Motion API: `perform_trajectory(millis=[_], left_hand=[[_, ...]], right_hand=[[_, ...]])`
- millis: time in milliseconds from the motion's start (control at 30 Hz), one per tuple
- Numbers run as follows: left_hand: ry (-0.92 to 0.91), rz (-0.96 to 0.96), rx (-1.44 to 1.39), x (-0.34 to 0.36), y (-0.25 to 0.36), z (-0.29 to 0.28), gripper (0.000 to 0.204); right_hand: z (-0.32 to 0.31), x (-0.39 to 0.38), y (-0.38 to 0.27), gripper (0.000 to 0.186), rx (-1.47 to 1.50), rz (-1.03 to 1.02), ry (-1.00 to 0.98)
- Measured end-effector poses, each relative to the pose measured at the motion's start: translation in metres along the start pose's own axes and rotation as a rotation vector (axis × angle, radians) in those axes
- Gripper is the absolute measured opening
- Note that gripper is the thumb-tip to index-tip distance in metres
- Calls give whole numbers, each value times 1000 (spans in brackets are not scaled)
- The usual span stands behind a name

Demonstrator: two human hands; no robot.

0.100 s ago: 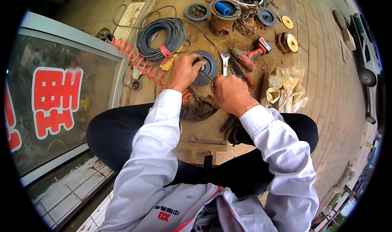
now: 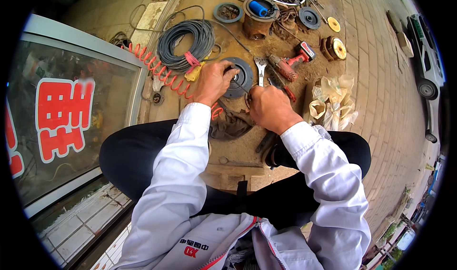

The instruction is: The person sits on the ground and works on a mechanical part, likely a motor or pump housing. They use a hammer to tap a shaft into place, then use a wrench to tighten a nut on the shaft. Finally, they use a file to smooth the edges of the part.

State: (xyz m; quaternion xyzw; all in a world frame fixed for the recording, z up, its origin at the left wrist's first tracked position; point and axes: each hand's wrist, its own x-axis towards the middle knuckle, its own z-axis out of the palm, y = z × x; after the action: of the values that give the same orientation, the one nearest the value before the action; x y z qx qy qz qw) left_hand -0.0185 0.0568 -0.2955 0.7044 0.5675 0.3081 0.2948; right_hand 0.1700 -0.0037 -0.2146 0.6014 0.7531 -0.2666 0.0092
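A round dark grey flanged disc lies on the ground between my hands. My left hand reaches over its left part, thumb and fingers pinched together near the disc's hub; whatever they hold is too small to make out. On the lower right of the disc, my right hand is closed in a fist around a thin dark rod. The rod slants from that fist toward the hub, and its handle is hidden in the palm. Just beyond the right fist lies an adjustable wrench.
A red cordless power tool lies right of the wrench. Left are a coiled grey hose and a red spiral hose. Beyond stand a rusty cylinder and a dish of small parts. A bag-lined box stands right, a glass door left.
The whole scene has shifted very slightly left in view. Both hands keep nearly the same pose at the disc.
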Motion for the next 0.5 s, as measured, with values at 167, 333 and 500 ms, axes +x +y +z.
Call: perform_trajectory(millis=[167, 333, 500], left_hand=[[-16, -7, 0, 1, -1, 2, 30], [-6, -27, -54, 3, 1, 1, 30], [9, 8, -10, -1, 3, 1, 28]], right_hand=[[-4, 2, -1, 23, -15, 6, -37], [1, 3, 4, 21, -7, -2, -11], [8, 5, 1, 18, 7, -11, 11]])
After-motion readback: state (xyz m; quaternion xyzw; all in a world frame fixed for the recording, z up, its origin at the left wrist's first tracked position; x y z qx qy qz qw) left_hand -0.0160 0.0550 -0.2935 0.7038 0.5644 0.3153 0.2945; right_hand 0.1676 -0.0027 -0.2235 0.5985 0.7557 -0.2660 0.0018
